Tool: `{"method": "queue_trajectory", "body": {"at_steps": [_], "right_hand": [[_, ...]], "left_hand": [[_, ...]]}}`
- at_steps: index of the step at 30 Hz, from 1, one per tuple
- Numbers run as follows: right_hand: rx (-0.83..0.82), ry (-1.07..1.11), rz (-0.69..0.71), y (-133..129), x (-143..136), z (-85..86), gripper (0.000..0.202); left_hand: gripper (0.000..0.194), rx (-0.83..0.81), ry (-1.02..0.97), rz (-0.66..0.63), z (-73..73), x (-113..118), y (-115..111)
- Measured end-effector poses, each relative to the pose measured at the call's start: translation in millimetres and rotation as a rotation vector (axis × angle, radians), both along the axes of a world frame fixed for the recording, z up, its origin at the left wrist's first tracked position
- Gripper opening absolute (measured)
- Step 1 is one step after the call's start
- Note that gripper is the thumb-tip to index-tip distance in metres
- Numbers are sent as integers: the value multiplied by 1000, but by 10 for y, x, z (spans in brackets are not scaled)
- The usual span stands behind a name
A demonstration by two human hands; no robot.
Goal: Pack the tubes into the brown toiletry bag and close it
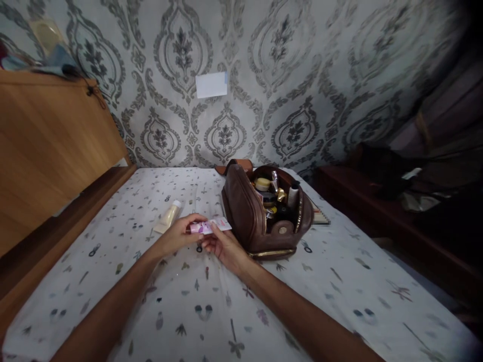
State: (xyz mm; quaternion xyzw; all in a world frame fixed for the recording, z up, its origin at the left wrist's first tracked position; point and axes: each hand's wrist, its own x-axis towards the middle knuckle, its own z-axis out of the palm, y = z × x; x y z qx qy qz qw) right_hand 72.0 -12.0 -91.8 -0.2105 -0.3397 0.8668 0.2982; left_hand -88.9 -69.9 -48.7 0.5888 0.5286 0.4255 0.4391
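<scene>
Left hand (176,238) and right hand (231,253) pinch the pink-and-white tube (206,228), fingers closed on it; its long axis runs left to right, right end towards the brown bag (244,211), perhaps just short of touching, right hand nearer

Dim, flat light with soft shadows; the sheet (211,301) looks brightest toward the centre, while the right edge sinks into near-black. Lines stretch and blur toward the corners; the middle is moderately sharp.

Both hands, left (183,234) and right (228,250), hold pink-white tube (210,226) left of open brown bag (260,216).
</scene>
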Motion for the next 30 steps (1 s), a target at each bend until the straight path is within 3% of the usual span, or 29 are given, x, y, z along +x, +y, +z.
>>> {"method": "queue_trajectory", "body": {"at_steps": [8, 15, 17, 19, 23, 27, 30], "right_hand": [[-74, 14, -57, 13, 0, 24, 37], [-13, -7, -120, -15, -5, -56, 53], [67, -26, -167, -30, -16, -89, 59], [215, -54, -185, -43, -30, -109, 53], [506, -156, -81, -66, -23, -78, 42], [700, -311, -139, -97, 47, 11, 37], [752, -382, -190, -106, 86, 80, 29]], "left_hand": [[42, 6, -114, 89, 46, -257, 29], [45, 61, -200, 243, 120, -240, 20], [45, 86, -195, 284, 126, -204, 17], [44, 86, -182, 315, 121, -160, 15], [42, 43, -140, 306, 104, -38, 17], [40, -3, -99, 315, 115, 95, 10], [43, 1, -100, 349, 110, 139, 0]]}}
